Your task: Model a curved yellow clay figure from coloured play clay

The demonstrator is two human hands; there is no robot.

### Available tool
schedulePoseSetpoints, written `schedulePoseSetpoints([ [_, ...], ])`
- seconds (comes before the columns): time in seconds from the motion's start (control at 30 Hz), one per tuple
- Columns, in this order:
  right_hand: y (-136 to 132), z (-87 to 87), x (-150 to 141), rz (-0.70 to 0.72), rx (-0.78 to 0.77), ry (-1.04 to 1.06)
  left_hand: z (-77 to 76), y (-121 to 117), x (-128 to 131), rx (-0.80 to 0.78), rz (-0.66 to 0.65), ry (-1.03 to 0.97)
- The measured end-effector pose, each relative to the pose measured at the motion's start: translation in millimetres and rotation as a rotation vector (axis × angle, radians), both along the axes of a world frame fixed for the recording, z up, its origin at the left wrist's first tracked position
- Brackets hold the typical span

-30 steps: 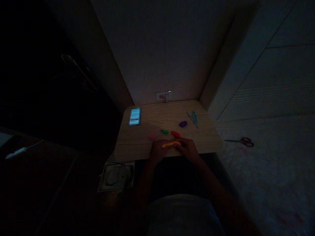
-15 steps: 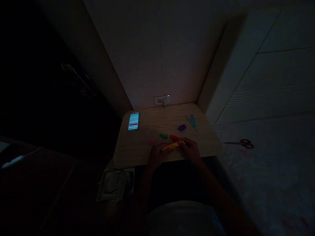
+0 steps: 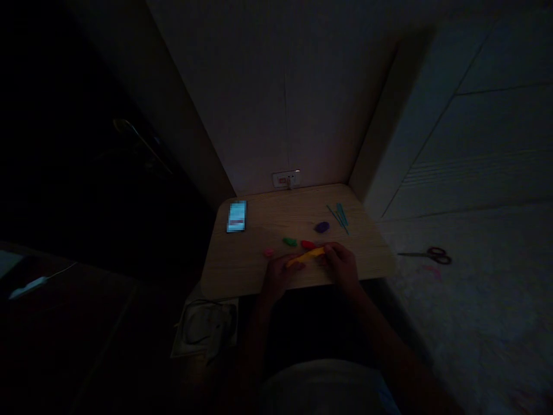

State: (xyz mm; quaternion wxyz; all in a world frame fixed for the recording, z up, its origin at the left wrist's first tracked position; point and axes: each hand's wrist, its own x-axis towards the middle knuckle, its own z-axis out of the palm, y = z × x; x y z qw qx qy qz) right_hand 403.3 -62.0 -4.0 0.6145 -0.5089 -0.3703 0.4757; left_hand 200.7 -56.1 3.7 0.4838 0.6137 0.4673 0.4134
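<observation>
The room is very dark. Both hands rest at the near edge of a small wooden table (image 3: 242,265). My left hand (image 3: 280,274) and my right hand (image 3: 343,265) each pinch one end of a long yellow-orange clay roll (image 3: 306,256) stretched between them. Just beyond the roll lie a red clay lump (image 3: 308,245), a green lump (image 3: 290,241), a pink lump (image 3: 268,252) and, farther back, a purple lump (image 3: 322,227).
A lit phone (image 3: 237,216) lies at the table's back left. Thin teal sticks (image 3: 339,216) lie at the back right. A wall socket (image 3: 286,179) sits behind the table. Scissors (image 3: 430,253) lie on the floor to the right, a bag with cables (image 3: 205,323) below left.
The yellow roll has been drawn out longer and tilted, its right end now higher. My right hand shifted slightly right. The camera view shifted a little.
</observation>
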Motion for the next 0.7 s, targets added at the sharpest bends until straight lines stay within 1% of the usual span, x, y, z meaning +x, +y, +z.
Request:
schedulePoseSetpoints([
  [0.1, -2.7, 3.5, 1.3, 0.088, 0.048, -0.06, 4.3, -0.4, -0.8, 0.106, 0.004, 0.047],
  [0.2, -5.2, 7.5, 1.1, 0.158, 0.08, -0.076, 4.8, -1.1, -0.7, 0.156, 0.008, 0.074],
  [0.3, -6.3, 8.8, 0.6, 0.195, 0.085, -0.104, 4.5, -2.2, 0.5, 0.157, -0.021, 0.091],
  [0.4, -6.1, 7.1, 1.4, 0.218, 0.076, -0.089, 5.6, -3.2, 1.5, 0.155, -0.058, 0.1],
  [0.53, -5.4, 4.9, 3.3, 0.206, 0.075, -0.071, 5.8, -3.6, 2.3, 0.135, -0.013, 0.118],
  [0.7, -7.7, 9.2, 2.6, 0.213, 0.076, -0.099, 1.8, -3.2, 3.2, 0.079, 0.01, 0.096],
])
